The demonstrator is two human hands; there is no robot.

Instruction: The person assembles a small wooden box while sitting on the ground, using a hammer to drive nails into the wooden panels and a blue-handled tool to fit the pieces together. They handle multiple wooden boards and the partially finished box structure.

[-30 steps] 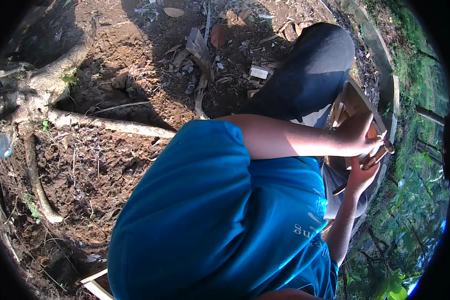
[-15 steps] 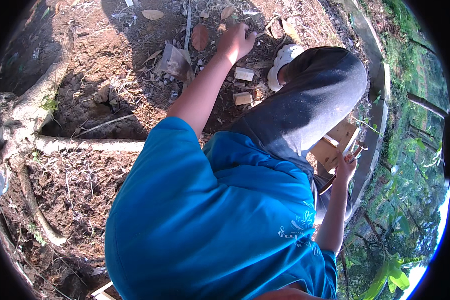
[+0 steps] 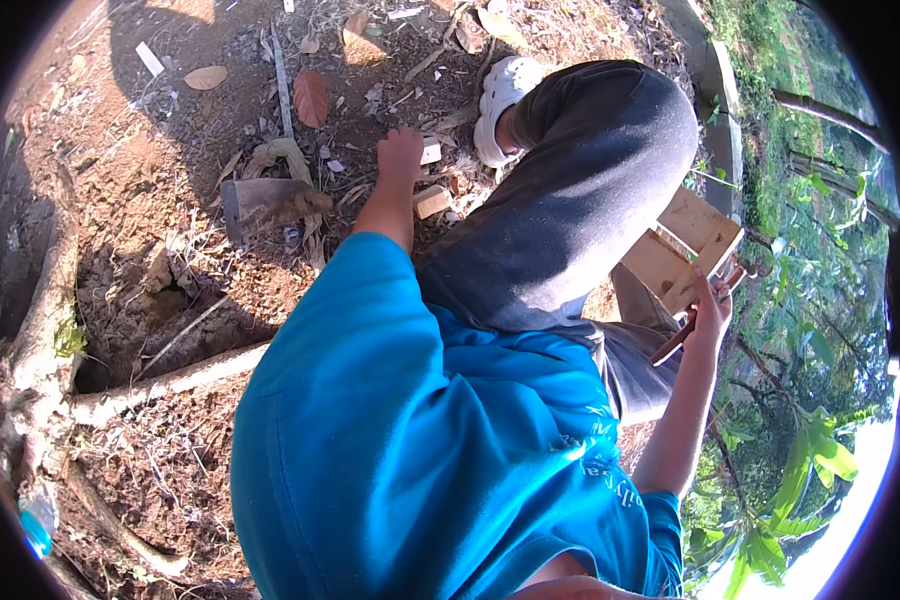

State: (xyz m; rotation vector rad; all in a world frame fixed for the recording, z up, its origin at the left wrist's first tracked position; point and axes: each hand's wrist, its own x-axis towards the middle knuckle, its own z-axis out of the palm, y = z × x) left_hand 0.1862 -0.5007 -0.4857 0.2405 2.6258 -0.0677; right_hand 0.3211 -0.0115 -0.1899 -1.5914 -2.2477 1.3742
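Note:
My left hand is down at the ground with its fingers curled over the near-left end of a small pale wooden block; the fingertips are hidden. Just below it lies a second, browner wooden block. On the right, beyond my raised knee, my right hand is closed around the handle of a hammer, whose head is partly shaded by foliage. Against that hand's fingers sits a wooden frame of joined boards, resting by my lower leg.
A broad, soil-stained metal blade lies on the dirt left of my left hand. Thick tree roots cross the ground at left. A blue-capped clear bottle lies at lower left. A concrete edging borders greenery at right.
My left hand has come down from the leaf-strewn ground above onto the pale wooden block. My right hand keeps the hammer. The whole view has shifted and turned slightly.

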